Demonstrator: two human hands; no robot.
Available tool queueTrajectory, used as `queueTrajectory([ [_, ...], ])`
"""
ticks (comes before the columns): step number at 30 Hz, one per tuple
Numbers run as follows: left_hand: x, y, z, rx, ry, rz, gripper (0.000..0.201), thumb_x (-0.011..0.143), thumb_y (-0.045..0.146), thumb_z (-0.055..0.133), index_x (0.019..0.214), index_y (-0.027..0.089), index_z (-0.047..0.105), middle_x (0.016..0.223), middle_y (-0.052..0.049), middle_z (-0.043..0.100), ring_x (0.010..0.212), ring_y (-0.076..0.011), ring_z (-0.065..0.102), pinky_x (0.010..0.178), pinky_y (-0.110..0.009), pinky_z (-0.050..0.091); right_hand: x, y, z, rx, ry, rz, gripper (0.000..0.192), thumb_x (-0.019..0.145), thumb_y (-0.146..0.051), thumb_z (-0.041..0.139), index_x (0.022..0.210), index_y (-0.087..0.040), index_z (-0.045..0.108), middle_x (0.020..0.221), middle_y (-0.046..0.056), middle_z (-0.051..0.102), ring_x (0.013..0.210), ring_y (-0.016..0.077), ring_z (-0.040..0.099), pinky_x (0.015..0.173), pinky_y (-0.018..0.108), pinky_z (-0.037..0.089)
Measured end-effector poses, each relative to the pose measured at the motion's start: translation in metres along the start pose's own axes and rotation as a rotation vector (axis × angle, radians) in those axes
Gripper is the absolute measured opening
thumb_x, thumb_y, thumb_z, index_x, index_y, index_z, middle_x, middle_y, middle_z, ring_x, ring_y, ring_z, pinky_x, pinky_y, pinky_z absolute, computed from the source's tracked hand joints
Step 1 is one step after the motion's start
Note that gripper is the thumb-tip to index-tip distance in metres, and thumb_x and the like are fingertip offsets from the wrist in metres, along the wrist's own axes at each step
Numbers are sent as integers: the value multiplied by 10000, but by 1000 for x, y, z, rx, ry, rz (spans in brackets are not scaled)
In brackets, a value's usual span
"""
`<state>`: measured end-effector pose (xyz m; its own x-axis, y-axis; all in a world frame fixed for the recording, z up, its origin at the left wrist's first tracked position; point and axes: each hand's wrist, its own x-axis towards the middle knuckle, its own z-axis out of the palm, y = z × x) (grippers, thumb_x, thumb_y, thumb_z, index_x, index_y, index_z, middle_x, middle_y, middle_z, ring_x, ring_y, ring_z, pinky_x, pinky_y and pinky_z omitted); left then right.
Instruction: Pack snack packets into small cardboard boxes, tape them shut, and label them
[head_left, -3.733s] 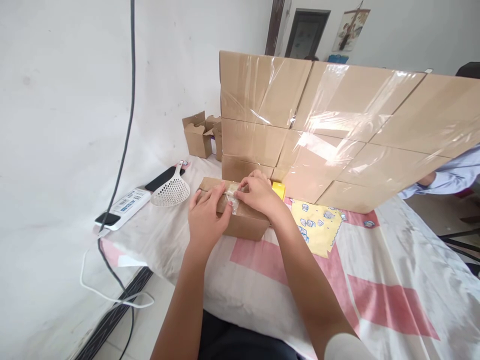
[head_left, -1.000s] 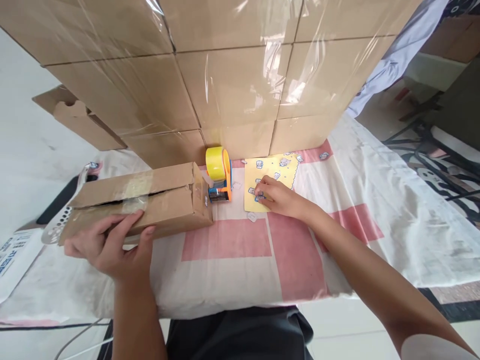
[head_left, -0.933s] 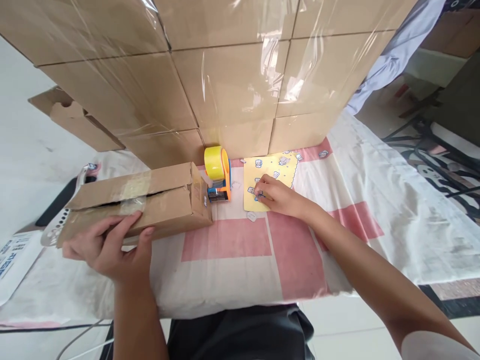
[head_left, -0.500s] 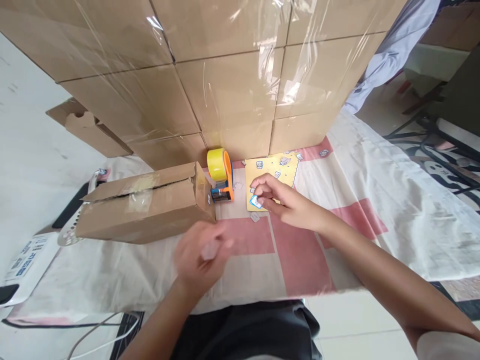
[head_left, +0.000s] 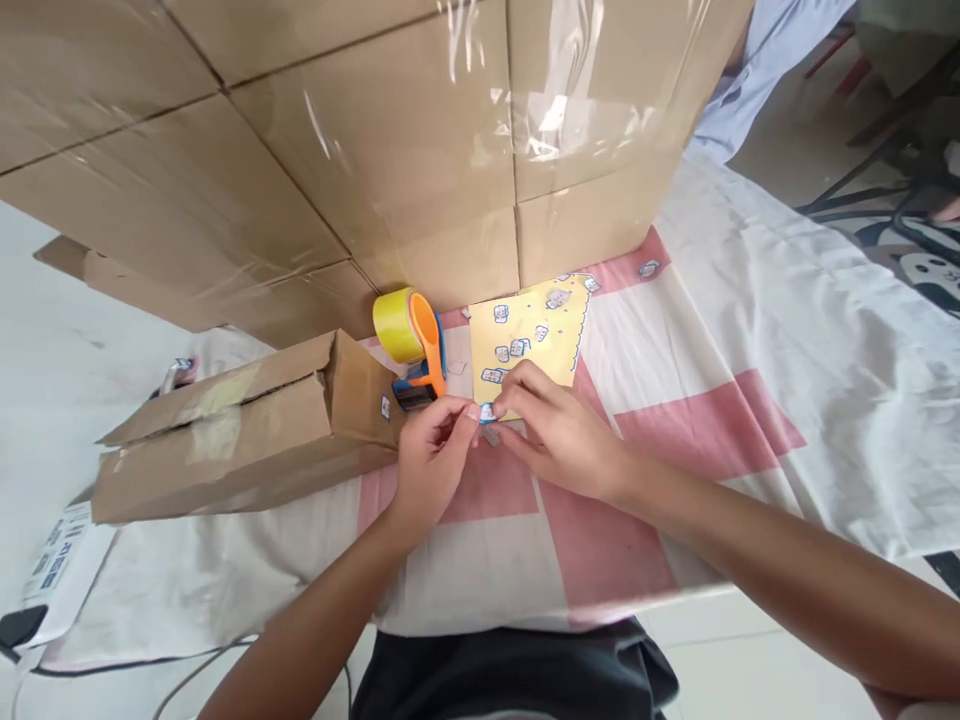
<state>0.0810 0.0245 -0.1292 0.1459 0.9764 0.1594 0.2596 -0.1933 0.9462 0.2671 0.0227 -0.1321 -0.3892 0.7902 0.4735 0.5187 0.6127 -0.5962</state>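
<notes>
Sticker (head_left: 487, 411), small and blue-edged, pinched between fingers of left hand (head_left: 433, 450) and right hand (head_left: 566, 435), just toward six o'clock from mid-view, with yellow sticker sheet (head_left: 559, 350) at one o'clock from it. Probably next to weightless, thin and flexible; if adhesive underneath, apt to curl, crease or cling to skin, so best taken lightly by the extreme rim. Slipperiness impossible to judge. Around it: carton (head_left: 277, 430) at nine o'clock, bearing a little label (head_left: 385, 407) on the end face; tape dispenser (head_left: 426, 325) near, toward ten; film-wrapped carton stack (head_left: 435, 150) at twelve. Hard to make out: printing, too small to read; rim partly covered by fingers; contact with the sheet or none, unclear. Pale sleeve (head_left: 750, 80) toward two o'clock, cut off by stack and frame.
</notes>
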Motion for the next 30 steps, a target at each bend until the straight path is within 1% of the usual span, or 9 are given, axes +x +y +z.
queueTrajectory([
  [1,-1,-2,0,34,4,29,217,951,289,605,767,181,643,630,36,566,585,-72,513,554,-175,427,-1,-1,2,-14,12,-12,46,962,-165,541,979,-200,567,1016,64,558,762,151,564,583,271,444],
  [3,-3,-6,-1,72,-13,71,200,955,264,608,777,186,656,656,34,594,611,-71,535,574,-166,440,-2,-3,5,-4,33,-10,80,970,-174,541,949,-189,617,964,51,552,748,144,566,613,279,470],
  [7,-4,-15,-5,83,-42,102,164,966,255,605,847,196,701,709,25,673,662,-83,628,633,-172,504,-3,-6,10,116,51,96,88,947,-184,596,995,-168,668,970,58,578,828,165,612,721,313,533],
  [9,-4,-18,-7,109,-26,125,152,959,251,618,863,197,722,725,22,701,660,-87,648,632,-173,516,-3,-7,12,154,63,145,99,925,-187,635,1013,-166,675,986,61,591,845,170,622,741,322,542],
  [11,-5,-18,-8,149,-12,157,140,948,235,630,859,197,731,715,29,710,623,-79,638,601,-164,506,-3,-8,12,178,66,162,108,915,-178,646,1018,-169,678,983,57,594,835,166,625,730,317,542],
  [15,-6,-14,-9,240,0,230,126,938,202,636,856,194,732,651,53,687,536,-55,578,531,-143,462,-3,-10,11,182,67,142,102,916,-166,639,1014,-172,670,975,53,590,810,157,623,678,297,532],
  [21,-8,-6,-11,359,-37,349,143,948,170,599,872,183,721,663,46,707,525,-53,584,520,-148,451,-5,-14,12,93,90,107,80,927,-147,593,973,-161,657,953,64,590,838,175,625,709,318,559],
  [26,-11,-2,-8,438,0,345,162,945,201,594,840,176,714,649,28,705,509,-64,574,510,-164,451,-7,-18,12,4,107,57,126,954,-135,534,954,-142,660,934,78,593,815,177,633,694,318,564],
  [30,-11,-5,-6,375,25,331,153,929,210,617,802,171,694,624,28,692,490,-63,559,484,-166,432,-7,-20,11,-32,104,29,138,976,-148,516,946,-147,650,922,75,596,794,170,629,667,305,556],
])
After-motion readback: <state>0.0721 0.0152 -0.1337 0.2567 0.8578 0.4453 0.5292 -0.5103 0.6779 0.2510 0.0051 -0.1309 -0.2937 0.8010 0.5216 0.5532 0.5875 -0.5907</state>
